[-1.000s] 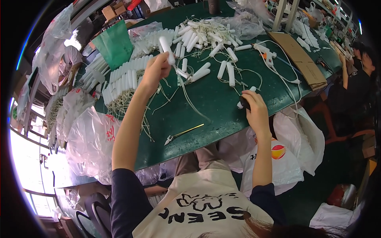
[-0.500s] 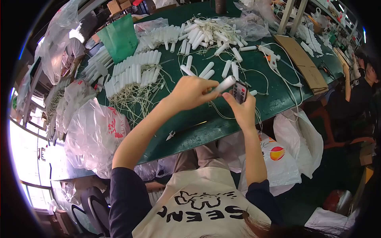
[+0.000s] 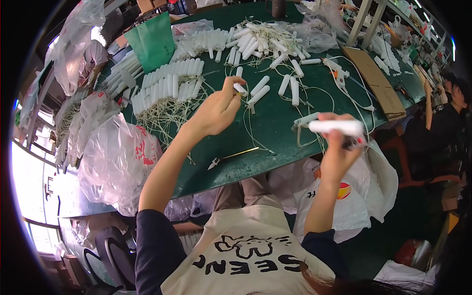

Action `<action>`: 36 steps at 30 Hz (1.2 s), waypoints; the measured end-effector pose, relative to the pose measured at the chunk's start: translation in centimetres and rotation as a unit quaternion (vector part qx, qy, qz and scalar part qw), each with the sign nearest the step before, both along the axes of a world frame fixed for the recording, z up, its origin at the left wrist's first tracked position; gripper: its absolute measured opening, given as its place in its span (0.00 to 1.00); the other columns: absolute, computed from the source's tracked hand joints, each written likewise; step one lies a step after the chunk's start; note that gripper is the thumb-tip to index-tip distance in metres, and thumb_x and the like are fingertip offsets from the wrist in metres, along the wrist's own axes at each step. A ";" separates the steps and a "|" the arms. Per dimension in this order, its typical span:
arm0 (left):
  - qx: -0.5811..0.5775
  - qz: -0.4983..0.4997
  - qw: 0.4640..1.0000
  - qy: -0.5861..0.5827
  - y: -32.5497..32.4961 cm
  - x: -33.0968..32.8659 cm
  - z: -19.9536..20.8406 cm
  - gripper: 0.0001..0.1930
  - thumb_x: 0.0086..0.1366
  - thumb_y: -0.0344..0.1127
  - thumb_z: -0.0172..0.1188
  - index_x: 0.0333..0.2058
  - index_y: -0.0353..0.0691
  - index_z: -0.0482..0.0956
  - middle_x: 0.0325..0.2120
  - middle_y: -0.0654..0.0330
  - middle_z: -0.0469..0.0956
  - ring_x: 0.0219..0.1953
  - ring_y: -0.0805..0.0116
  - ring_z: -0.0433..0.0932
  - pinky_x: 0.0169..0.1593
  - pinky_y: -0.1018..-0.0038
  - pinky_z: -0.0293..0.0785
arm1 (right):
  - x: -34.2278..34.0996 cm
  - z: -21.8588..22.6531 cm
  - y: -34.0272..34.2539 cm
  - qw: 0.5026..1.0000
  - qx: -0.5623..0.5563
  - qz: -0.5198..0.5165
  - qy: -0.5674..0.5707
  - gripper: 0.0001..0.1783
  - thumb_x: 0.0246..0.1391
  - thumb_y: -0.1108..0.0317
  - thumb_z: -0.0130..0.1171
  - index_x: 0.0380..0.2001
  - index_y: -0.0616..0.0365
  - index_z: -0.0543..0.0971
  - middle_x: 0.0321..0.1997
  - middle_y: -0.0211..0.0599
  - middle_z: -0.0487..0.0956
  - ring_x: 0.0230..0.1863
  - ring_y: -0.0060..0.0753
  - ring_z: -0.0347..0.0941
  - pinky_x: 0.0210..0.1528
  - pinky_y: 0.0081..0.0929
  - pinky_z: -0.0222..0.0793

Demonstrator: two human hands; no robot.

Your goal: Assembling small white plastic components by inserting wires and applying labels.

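Observation:
In my right hand [image 3: 337, 160], raised over the table's front right edge, are a white tube [image 3: 334, 127] lying crosswise and a small remote control [image 3: 353, 142] with a red button. Both are blurred by motion. My left hand [image 3: 219, 108] reaches over the table, its fingers curled at the end of another white tube [image 3: 241, 89], partly hidden by them. Beside it on the green tabletop [image 3: 216, 177] lie a pair of white tubes [image 3: 259, 91] and, further right, another pair [image 3: 294, 91], with thin pale cables.
Tubes with tangled cables form a heap [image 3: 258, 42] at the back and rows [image 3: 169, 83] at the left. A glue gun [image 3: 337, 71] and a cardboard sheet [image 3: 376, 83] lie to the right. Plastic bags [image 3: 118, 162] hang at the left edge. A person [image 3: 442, 118] sits at far right.
My right hand has moved right with the remote control, and the white tube earlier between both hands is now in it. My left hand has drawn left and up toward the lying tubes.

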State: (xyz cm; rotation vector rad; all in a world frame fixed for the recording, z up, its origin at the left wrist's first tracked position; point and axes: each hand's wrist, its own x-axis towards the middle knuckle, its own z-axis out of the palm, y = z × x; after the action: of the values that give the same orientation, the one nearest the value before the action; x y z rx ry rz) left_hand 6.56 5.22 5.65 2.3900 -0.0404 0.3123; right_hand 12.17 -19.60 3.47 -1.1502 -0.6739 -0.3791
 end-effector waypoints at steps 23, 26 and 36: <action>0.084 -0.165 0.979 -0.084 -5.1 -4.2 3.5 0.13 0.62 0.24 0.46 0.47 0.36 0.64 0.11 0.60 0.68 0.14 0.62 0.71 0.19 0.72 0.65 | -4.1 -2.3 0.2 0.946 -0.288 0.136 0.055 0.20 0.35 0.67 0.74 0.29 0.62 0.75 0.21 0.24 0.72 0.22 0.12 0.63 0.25 0.12 0.59; 0.133 -0.176 0.969 -0.110 -5.2 -4.1 3.7 0.15 0.59 0.24 0.49 0.46 0.37 0.66 0.11 0.60 0.70 0.15 0.59 0.73 0.18 0.70 0.65 | -4.2 -2.3 0.4 0.943 -0.300 0.133 0.048 0.20 0.35 0.66 0.74 0.29 0.62 0.75 0.20 0.25 0.72 0.21 0.13 0.63 0.25 0.13 0.60; 0.204 -0.191 0.953 -0.119 -6.0 -4.6 3.9 0.28 0.46 0.24 0.57 0.50 0.45 0.66 0.37 0.56 0.72 0.22 0.56 0.75 0.22 0.68 0.70 | -4.5 -3.1 1.3 0.946 -0.315 0.039 -0.070 0.20 0.35 0.65 0.74 0.31 0.61 0.76 0.22 0.33 0.75 0.21 0.24 0.69 0.26 0.19 0.64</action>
State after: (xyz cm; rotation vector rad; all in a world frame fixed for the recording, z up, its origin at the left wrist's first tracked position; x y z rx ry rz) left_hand 1.97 -0.81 9.54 2.6611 -0.7342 0.4380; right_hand 7.64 -18.25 0.35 -1.7061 -1.0043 -0.1767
